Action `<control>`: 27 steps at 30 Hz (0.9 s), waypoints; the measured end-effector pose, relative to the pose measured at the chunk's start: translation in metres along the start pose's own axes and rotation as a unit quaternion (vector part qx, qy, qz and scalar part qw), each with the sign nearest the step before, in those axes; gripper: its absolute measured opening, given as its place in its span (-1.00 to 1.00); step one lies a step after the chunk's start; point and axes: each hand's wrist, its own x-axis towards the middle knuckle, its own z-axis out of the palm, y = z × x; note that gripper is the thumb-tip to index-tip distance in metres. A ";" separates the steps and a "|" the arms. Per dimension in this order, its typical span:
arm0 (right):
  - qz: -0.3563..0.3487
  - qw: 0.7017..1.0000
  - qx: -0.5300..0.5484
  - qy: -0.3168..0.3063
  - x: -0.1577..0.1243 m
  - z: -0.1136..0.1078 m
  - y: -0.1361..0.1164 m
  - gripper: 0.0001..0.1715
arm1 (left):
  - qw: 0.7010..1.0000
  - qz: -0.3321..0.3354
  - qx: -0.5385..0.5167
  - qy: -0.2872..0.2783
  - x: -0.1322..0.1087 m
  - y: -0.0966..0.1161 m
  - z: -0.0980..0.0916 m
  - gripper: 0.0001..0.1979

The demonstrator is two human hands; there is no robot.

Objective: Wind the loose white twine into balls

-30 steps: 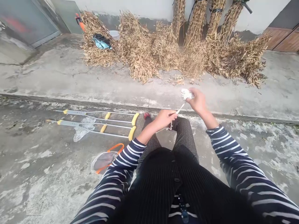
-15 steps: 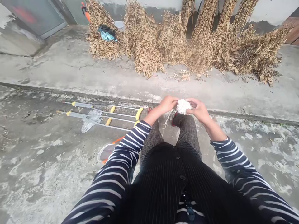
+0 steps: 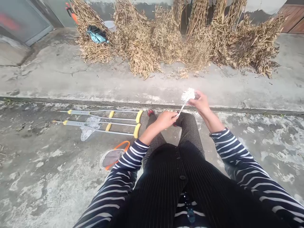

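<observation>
A white, fluffy pompom-like bundle (image 3: pixel 188 94) is held up over the concrete step, tilted, with a thin white strand (image 3: pixel 182 108) running from it down to the left. My right hand (image 3: pixel 201 103) grips the bundle's right side between thumb and fingers. Lower and to the left, the fingertips of my left hand (image 3: pixel 165 121) pinch the strand's end. Whether the strand is string or a stem, I cannot tell. Both hands are above my knees, in front of the step's edge.
Two metal crutches (image 3: pixel 99 122) with yellow pads lie at left over a clear plastic bag (image 3: pixel 89 128). Near my left forearm is a mesh bag with orange handles (image 3: pixel 114 157). Dried plant bundles (image 3: pixel 142 41) line the wall, with blue cloth (image 3: pixel 97 35) on one.
My left hand has come off the white bundle's side and moved down toward me, with the strand pulled out between the hands. My right hand has risen slightly with the bundle.
</observation>
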 end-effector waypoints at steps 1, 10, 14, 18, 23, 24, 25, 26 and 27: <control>-0.022 0.998 -0.055 0.016 0.002 0.000 0.005 -0.46 | 0.996 0.021 0.085 0.003 -0.002 0.008 -0.008 -0.73; -0.190 0.849 -0.487 -0.069 -0.029 0.016 0.000 -0.40 | 0.914 0.128 0.385 0.004 0.043 0.062 -0.074 -0.70; -0.170 0.910 -0.370 -0.083 -0.036 0.017 -0.008 -0.43 | 0.933 0.139 0.330 0.026 0.077 0.046 -0.081 -0.76; -0.082 0.984 -0.113 -0.115 -0.040 0.011 -0.017 -0.53 | 0.986 0.111 0.107 0.062 0.088 0.015 -0.065 -0.79; 0.018 0.991 0.040 -0.123 -0.049 0.007 -0.031 -0.23 | 0.998 0.033 -0.022 0.058 0.068 0.007 -0.026 -0.74; 0.022 0.990 0.050 -0.127 -0.050 0.006 -0.032 -0.19 | 0.998 0.014 -0.017 0.067 0.063 0.011 -0.021 -0.74; 0.024 0.989 0.058 -0.131 -0.050 0.006 -0.032 -0.18 | 0.997 -0.004 -0.010 0.076 0.059 0.014 -0.019 -0.72; 0.026 0.988 0.063 -0.136 -0.050 0.006 -0.031 -0.20 | 0.996 -0.019 -0.003 0.083 0.056 0.017 -0.018 -0.69; 0.027 0.988 0.064 -0.141 -0.049 0.006 -0.030 -0.23 | 0.996 -0.030 0.003 0.086 0.054 0.020 -0.018 -0.66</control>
